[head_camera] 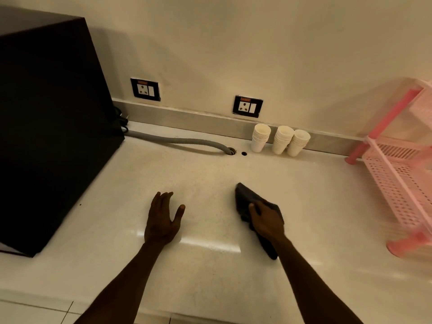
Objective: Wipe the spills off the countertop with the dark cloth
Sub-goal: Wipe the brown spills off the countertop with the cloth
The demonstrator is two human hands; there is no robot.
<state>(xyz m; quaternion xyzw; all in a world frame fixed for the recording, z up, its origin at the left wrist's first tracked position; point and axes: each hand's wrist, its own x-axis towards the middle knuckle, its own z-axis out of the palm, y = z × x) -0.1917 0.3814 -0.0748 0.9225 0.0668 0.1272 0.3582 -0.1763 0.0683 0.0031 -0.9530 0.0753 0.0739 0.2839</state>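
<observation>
Pale countertop (233,167) is lit warmly; no distinct spill can be made out on it. Dark cloth (245,199) is pressed flat near the middle, toward the front edge, under the right hand (266,220), fingers clamped over it. Left hand (163,220) is laid open and empty beside it. Wiping is judged under way; next stroke calls for steady downward pressure across uncovered areas.

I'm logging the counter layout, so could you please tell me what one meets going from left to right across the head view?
Black appliance → left wall socket → left hand → right wall socket → right hand on the dark cloth → paper cup stacks → pink rack.
</observation>
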